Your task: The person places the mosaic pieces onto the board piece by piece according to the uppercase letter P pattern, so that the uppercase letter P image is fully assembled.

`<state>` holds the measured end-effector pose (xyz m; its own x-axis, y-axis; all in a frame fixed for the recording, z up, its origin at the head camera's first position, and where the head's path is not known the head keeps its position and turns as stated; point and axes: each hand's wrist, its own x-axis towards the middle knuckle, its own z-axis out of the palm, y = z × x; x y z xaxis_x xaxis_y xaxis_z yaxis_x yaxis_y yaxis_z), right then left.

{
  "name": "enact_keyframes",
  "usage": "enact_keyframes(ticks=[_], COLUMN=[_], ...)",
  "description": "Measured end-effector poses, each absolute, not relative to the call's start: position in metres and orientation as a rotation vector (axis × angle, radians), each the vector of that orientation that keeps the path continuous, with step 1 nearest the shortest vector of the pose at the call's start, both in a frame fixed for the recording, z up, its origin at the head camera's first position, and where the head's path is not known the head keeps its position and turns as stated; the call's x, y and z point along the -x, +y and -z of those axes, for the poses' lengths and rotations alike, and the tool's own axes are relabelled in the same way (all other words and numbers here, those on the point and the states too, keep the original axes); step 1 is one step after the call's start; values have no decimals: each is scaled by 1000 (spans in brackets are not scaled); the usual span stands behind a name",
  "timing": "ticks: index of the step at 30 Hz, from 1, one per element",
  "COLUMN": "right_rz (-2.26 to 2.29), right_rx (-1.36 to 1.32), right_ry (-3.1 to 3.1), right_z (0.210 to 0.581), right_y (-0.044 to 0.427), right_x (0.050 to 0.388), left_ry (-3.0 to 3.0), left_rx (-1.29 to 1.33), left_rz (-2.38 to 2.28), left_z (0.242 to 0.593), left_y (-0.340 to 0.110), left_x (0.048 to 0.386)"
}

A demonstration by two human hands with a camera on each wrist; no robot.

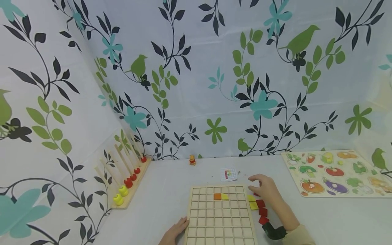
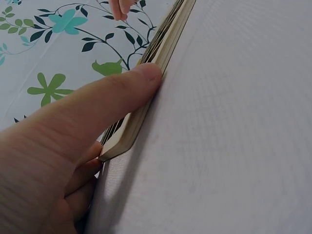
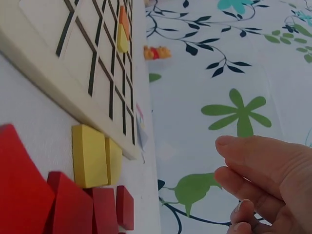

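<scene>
- The left hand [image 1: 175,232] is resting against the left edge of the grid board [image 1: 210,222], gripping no tile; light, steady pressure should keep the board from sliding.
- The dark green tiles [image 1: 274,232] are lying beside the right sleeve [image 1: 299,237], so a low forearm could be nudging them.
- The red tiles [image 1: 263,211] are forming a rough line beyond those; lifting one by opposite sides should spare its neighbours.
- The yellow tiles [image 1: 253,205] are lying just beside the board's right edge.
- An orange tile [image 1: 217,196] and a seated yellow tile [image 1: 225,196] are occupying adjoining cells; squaring any addition to its cell walls should help it sit flat.
- The right hand [image 1: 267,189] is hovering near the loose tiles, fingers bent, leaving a narrow gap with nothing visibly held; pinching singly looks wisest.
- The patterned card [image 1: 229,175] is lying beyond the board, probably worth checking for colour and position.
</scene>
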<state>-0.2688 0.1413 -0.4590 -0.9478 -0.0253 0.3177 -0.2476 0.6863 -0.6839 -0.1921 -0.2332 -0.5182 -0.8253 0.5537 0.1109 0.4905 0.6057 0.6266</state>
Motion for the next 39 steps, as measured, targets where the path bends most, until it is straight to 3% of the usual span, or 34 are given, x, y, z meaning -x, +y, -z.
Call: enact_keyframes(ticks=[10, 23, 39], right_rz=[-1177, -1182, -1175], right_rx=[-111, -31, -2], right_ry=[-2725, -2824, -2827], right_z=[475, 491, 496], right_y=[160, 166, 166], right_x=[273, 278, 279], left_ry=[2726, 2821, 2735], left_rx=[-841, -1072, -886], left_rz=[-998, -993, -1022], left_z=[516, 527, 515], left_y=[-230, -234, -231], left_x=[193, 194, 191])
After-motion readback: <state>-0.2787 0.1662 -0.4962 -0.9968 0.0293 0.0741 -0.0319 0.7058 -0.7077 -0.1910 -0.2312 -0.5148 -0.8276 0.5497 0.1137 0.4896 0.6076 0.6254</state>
